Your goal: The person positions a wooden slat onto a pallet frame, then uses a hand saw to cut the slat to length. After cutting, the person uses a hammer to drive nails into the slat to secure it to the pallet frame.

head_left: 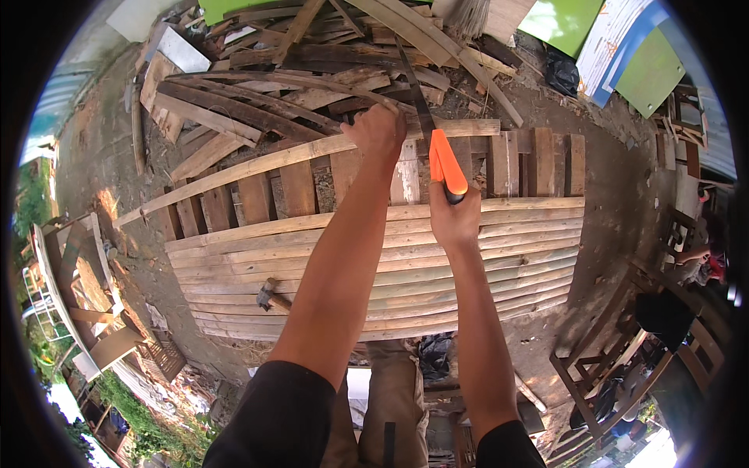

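Saw handle (441,160) vivid orange, blade (424,105) dark grey. Long strip (273,159), 10 o'clock: pale tan. Slatted table top (413,282): straw-tan stripes, darker lines between. One cross-plank (406,173) patchy white. Hammer head (266,295), 8 o'clock: grey. Sleeves (273,417), 5 and 7 o'clock: black. Trousers (394,390), 6 o'clock: brown. Panel (651,74), 2 o'clock: lime green.

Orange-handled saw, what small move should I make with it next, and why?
Probably a short, light stroke: your right hand grips the saw, its blade appears to cross the long slat, and your left hand is at that slat.
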`<state>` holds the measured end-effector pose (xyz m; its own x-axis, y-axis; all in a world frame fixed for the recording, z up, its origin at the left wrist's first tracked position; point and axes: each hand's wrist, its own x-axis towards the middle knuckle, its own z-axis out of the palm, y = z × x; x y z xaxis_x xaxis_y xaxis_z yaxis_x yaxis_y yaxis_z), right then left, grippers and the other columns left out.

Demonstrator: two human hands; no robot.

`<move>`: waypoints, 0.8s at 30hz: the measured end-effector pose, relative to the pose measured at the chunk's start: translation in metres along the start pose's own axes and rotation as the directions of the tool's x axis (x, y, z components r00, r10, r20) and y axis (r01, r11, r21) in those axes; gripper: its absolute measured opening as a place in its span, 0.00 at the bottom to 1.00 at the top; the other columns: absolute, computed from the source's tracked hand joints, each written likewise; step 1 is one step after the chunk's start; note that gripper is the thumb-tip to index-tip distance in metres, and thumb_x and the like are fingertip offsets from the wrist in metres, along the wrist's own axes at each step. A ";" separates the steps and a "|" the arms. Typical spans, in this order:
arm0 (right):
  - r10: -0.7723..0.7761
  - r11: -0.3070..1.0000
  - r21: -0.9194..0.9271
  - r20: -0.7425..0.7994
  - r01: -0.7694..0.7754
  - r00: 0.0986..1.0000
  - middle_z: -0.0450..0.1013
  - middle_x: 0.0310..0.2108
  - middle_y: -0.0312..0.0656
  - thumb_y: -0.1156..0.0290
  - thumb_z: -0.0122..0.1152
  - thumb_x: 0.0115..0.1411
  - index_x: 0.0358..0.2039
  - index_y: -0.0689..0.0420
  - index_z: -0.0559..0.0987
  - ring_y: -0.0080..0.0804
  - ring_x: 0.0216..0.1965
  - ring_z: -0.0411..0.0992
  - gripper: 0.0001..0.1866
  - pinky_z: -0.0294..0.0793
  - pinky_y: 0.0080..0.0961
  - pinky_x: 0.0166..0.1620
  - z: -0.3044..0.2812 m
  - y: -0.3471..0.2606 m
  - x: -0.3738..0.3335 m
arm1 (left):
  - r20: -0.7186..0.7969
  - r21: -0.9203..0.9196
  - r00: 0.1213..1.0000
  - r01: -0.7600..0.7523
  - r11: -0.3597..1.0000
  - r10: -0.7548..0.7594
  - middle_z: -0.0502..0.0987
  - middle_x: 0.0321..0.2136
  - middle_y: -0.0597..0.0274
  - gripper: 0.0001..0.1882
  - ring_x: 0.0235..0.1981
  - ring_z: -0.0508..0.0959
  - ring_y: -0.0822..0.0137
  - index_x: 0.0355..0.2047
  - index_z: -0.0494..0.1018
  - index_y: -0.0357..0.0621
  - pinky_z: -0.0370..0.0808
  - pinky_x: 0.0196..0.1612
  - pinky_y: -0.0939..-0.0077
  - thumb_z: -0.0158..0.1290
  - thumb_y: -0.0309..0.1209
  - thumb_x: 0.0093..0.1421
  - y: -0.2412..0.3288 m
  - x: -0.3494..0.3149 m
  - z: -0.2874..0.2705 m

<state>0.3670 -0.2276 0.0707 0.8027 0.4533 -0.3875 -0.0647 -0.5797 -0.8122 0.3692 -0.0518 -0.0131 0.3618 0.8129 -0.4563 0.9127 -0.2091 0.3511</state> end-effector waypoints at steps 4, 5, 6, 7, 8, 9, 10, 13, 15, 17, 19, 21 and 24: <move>0.070 0.998 0.009 0.000 -0.070 0.998 0.70 0.13 0.43 0.72 0.60 0.58 0.22 0.66 0.75 0.25 0.17 0.68 0.11 0.68 0.30 0.25 -0.004 -0.012 0.003 | -0.320 0.003 0.930 0.189 0.982 -0.178 0.84 0.27 0.52 0.24 0.30 0.84 0.53 0.25 0.85 0.47 0.63 0.50 0.57 0.43 0.43 0.65 0.014 0.013 0.024; 0.092 0.996 -0.003 -0.003 -0.092 0.996 0.70 0.13 0.44 0.73 0.60 0.58 0.22 0.66 0.75 0.26 0.17 0.69 0.11 0.68 0.30 0.25 -0.004 -0.016 0.001 | -0.311 0.004 0.929 0.213 0.977 -0.201 0.84 0.28 0.51 0.24 0.31 0.84 0.53 0.25 0.85 0.47 0.63 0.51 0.56 0.43 0.43 0.65 0.014 0.015 0.025; 0.055 0.998 -0.002 -0.012 -0.055 0.998 0.69 0.13 0.42 0.72 0.60 0.59 0.22 0.66 0.74 0.24 0.17 0.67 0.12 0.67 0.29 0.25 -0.002 -0.019 0.001 | -0.302 0.006 0.926 0.237 0.972 -0.224 0.84 0.28 0.51 0.23 0.32 0.84 0.54 0.25 0.85 0.47 0.64 0.51 0.56 0.43 0.44 0.65 0.015 0.016 0.026; 0.018 1.000 -0.001 -0.021 -0.018 1.000 0.67 0.12 0.40 0.72 0.59 0.60 0.21 0.66 0.73 0.21 0.17 0.65 0.13 0.66 0.28 0.24 0.003 -0.022 0.000 | -0.295 0.008 0.923 0.261 0.965 -0.247 0.84 0.29 0.50 0.23 0.32 0.84 0.54 0.26 0.85 0.47 0.64 0.52 0.56 0.43 0.44 0.65 0.015 0.018 0.026; -0.017 1.000 -0.004 -0.029 0.017 0.999 0.66 0.12 0.38 0.71 0.59 0.61 0.21 0.65 0.72 0.18 0.17 0.63 0.14 0.65 0.27 0.23 0.008 -0.024 -0.003 | -0.294 0.013 0.920 0.276 0.961 -0.260 0.84 0.30 0.50 0.23 0.33 0.84 0.54 0.26 0.85 0.47 0.64 0.52 0.55 0.43 0.44 0.65 0.014 0.017 0.025; -0.010 1.000 0.030 -0.044 0.011 0.999 0.67 0.13 0.41 0.73 0.59 0.60 0.20 0.65 0.72 0.19 0.18 0.64 0.13 0.65 0.28 0.23 0.017 -0.018 -0.005 | -0.295 0.015 0.917 0.285 0.958 -0.268 0.85 0.30 0.50 0.23 0.34 0.84 0.55 0.27 0.85 0.47 0.64 0.53 0.55 0.43 0.44 0.65 0.015 0.018 0.024; -0.034 0.999 0.026 -0.041 0.035 0.999 0.68 0.13 0.42 0.75 0.59 0.60 0.21 0.64 0.73 0.20 0.18 0.65 0.12 0.66 0.28 0.23 0.017 -0.013 -0.010 | -0.296 0.016 0.914 0.295 0.955 -0.278 0.85 0.31 0.51 0.23 0.35 0.84 0.55 0.27 0.85 0.47 0.64 0.53 0.54 0.43 0.44 0.65 0.016 0.018 0.023; 0.080 0.996 -0.028 0.026 -0.080 0.996 0.74 0.18 0.48 0.77 0.62 0.55 0.26 0.62 0.77 0.40 0.18 0.76 0.03 0.74 0.31 0.26 -0.001 -0.019 -0.029 | -0.255 0.013 0.922 0.306 0.952 -0.292 0.85 0.33 0.52 0.23 0.38 0.83 0.55 0.31 0.85 0.46 0.63 0.56 0.52 0.43 0.45 0.65 0.014 0.018 0.023; 0.084 0.992 -0.098 0.060 -0.078 0.995 0.73 0.17 0.47 0.79 0.61 0.54 0.26 0.62 0.78 0.38 0.17 0.75 0.01 0.73 0.30 0.25 -0.033 -0.024 -0.085 | -0.257 0.024 0.925 0.294 0.956 -0.278 0.85 0.33 0.53 0.23 0.39 0.83 0.56 0.33 0.85 0.46 0.63 0.56 0.52 0.43 0.44 0.65 0.019 0.011 0.022; 0.058 0.992 -0.121 0.081 -0.048 0.995 0.72 0.17 0.46 0.80 0.59 0.55 0.26 0.62 0.78 0.35 0.17 0.74 0.02 0.73 0.28 0.25 -0.068 -0.031 -0.135 | -0.261 0.032 0.922 0.303 0.953 -0.284 0.85 0.33 0.53 0.22 0.40 0.83 0.56 0.35 0.85 0.46 0.63 0.56 0.52 0.43 0.44 0.65 0.022 0.016 0.016; 0.086 0.990 -0.118 0.073 -0.077 0.994 0.71 0.16 0.44 0.79 0.59 0.56 0.25 0.63 0.78 0.31 0.17 0.74 0.04 0.71 0.27 0.24 -0.075 -0.045 -0.133 | -0.224 0.061 0.930 0.312 0.948 -0.292 0.85 0.34 0.53 0.22 0.40 0.82 0.56 0.35 0.85 0.47 0.63 0.56 0.52 0.44 0.44 0.65 0.023 0.016 0.016; 0.131 0.987 -0.098 0.015 -0.129 0.991 0.70 0.15 0.42 0.78 0.59 0.57 0.24 0.63 0.77 0.26 0.17 0.72 0.05 0.70 0.26 0.23 -0.061 -0.055 -0.095 | -0.266 0.045 0.934 0.262 0.964 -0.241 0.85 0.34 0.54 0.21 0.41 0.82 0.57 0.34 0.85 0.47 0.64 0.55 0.53 0.44 0.44 0.65 0.025 0.013 0.018; 0.266 0.962 0.035 0.087 -0.270 0.960 0.67 0.13 0.40 0.79 0.60 0.57 0.22 0.63 0.73 0.21 0.16 0.65 0.08 0.66 0.28 0.21 -0.016 -0.061 -0.004 | -0.310 0.053 0.923 0.257 0.965 -0.228 0.85 0.36 0.55 0.21 0.42 0.81 0.58 0.34 0.85 0.47 0.63 0.56 0.53 0.44 0.43 0.65 0.019 0.019 0.024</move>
<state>0.3771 -0.2051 0.1284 0.7018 0.3402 -0.6259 -0.2994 -0.6564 -0.6925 0.3981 -0.0536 -0.0345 0.0664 0.9666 -0.2476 0.9837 -0.0218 0.1784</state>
